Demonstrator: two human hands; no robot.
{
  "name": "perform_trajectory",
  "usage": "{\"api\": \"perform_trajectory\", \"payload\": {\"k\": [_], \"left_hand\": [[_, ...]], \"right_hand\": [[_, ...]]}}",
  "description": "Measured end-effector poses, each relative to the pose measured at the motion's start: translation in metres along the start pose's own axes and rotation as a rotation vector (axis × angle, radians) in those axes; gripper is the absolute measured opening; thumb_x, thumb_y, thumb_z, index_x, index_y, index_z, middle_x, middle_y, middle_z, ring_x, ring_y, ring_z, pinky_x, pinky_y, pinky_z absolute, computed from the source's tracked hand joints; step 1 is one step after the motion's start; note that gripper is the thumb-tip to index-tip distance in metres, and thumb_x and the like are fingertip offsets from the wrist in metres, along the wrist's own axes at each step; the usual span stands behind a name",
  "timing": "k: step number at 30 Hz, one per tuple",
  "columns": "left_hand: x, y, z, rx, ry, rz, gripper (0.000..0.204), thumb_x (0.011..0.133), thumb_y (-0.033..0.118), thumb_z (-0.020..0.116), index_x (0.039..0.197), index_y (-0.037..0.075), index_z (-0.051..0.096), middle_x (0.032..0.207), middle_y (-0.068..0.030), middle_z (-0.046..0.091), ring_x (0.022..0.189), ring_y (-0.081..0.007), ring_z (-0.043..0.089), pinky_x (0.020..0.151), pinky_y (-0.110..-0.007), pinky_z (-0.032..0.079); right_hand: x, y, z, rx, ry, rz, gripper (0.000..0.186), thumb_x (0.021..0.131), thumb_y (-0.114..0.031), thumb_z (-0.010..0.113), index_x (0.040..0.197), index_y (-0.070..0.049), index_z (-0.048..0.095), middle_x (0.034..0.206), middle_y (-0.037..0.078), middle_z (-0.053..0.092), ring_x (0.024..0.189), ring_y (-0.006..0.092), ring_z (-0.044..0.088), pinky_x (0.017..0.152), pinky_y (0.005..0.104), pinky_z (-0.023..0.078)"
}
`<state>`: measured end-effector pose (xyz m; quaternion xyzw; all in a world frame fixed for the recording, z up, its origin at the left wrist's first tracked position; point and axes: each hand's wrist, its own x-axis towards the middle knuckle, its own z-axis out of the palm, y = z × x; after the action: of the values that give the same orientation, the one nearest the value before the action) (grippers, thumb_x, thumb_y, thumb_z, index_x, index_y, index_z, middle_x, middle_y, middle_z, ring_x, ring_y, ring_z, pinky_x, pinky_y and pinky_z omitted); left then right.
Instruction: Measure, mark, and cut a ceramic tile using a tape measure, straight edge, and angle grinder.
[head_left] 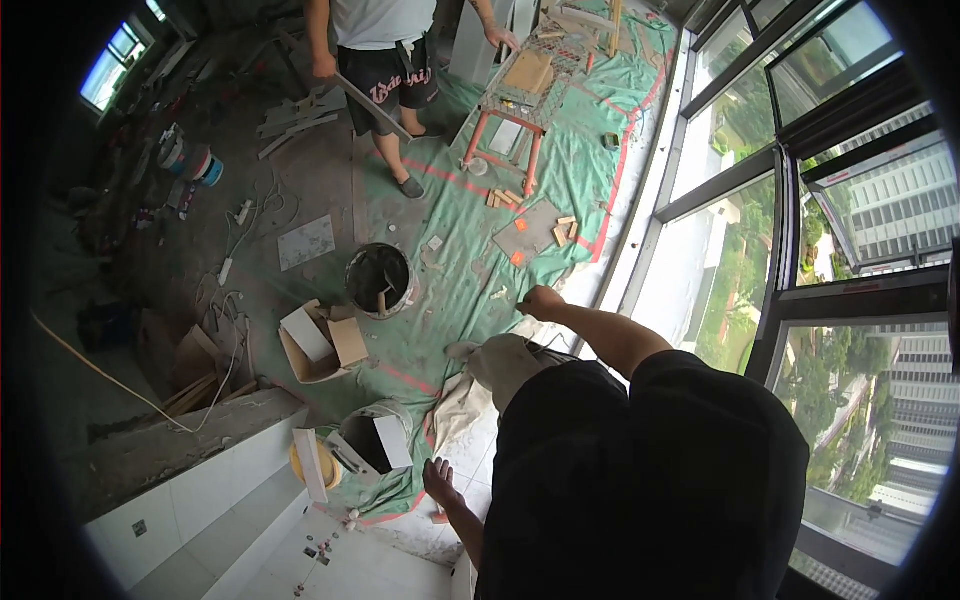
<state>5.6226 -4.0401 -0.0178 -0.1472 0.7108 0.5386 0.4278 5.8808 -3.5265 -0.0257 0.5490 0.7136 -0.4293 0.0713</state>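
Fingers of our left hand spread open above the white tile floor, our right hand curled shut at twelve o'clock; we should steady ourselves near the bucket at ten.

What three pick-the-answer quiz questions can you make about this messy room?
1. Where is the dark bucket?
A. On the green sheet
B. On the red stand
C. In a hand

2. What colour are the stand's legs?
A. Blue
B. Red
C. Yellow

3. How is the left hand?
A. Gripping a bucket
B. Open, holding nothing
C. Closed on a tile

Answers:
1 A: the bucket stands on the sheet, beside a cardboard box.
2 B: the legs are plainly red.
3 B: its fingers are spread, with nothing in them, near the white bucket. The right hand looks curled into a fist; whether it holds anything is unclear.
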Motion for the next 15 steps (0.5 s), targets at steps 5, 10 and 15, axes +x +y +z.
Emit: {"api": "perform_trajectory", "payload": {"k": [5,10,15], "left_hand": [[-0.018,-0.082,0.001,-0.220,0.206,-0.386,0.066,0.114,0.042,0.059,0.164,0.000,0.049,0.156,-0.0229,0.065,0.140,-0.0417,0.067,0.121,-0.055,0.050],[-0.053,-0.103,0.052,0.030,-0.151,-0.537,0.072,0.114,0.047,0.055,0.162,-0.006,0.048,0.160,-0.0226,0.062,0.146,-0.0386,0.063,0.125,-0.053,0.047],[-0.019,-0.081,0.106,0.014,-0.026,-0.417,0.068,0.114,0.041,0.056,0.166,0.000,0.045,0.161,-0.0252,0.060,0.143,-0.0434,0.064,0.124,-0.058,0.048]], "right_hand": [[-0.083,0.133,-0.039,0.051,-0.070,0.246,0.026,0.099,-0.032,0.077,0.104,-0.008,0.086,0.073,0.006,0.076,0.057,0.0169,0.071,0.055,0.0371,0.060],[-0.145,0.243,-0.066,0.151,0.042,0.532,0.019,0.099,-0.023,0.076,0.098,-0.005,0.084,0.077,0.006,0.079,0.060,0.0167,0.075,0.055,0.0350,0.064],[-0.086,0.233,-0.097,0.189,-0.018,0.583,0.021,0.099,-0.023,0.075,0.095,-0.005,0.083,0.075,0.006,0.079,0.059,0.0174,0.075,0.056,0.0353,0.063]]}}
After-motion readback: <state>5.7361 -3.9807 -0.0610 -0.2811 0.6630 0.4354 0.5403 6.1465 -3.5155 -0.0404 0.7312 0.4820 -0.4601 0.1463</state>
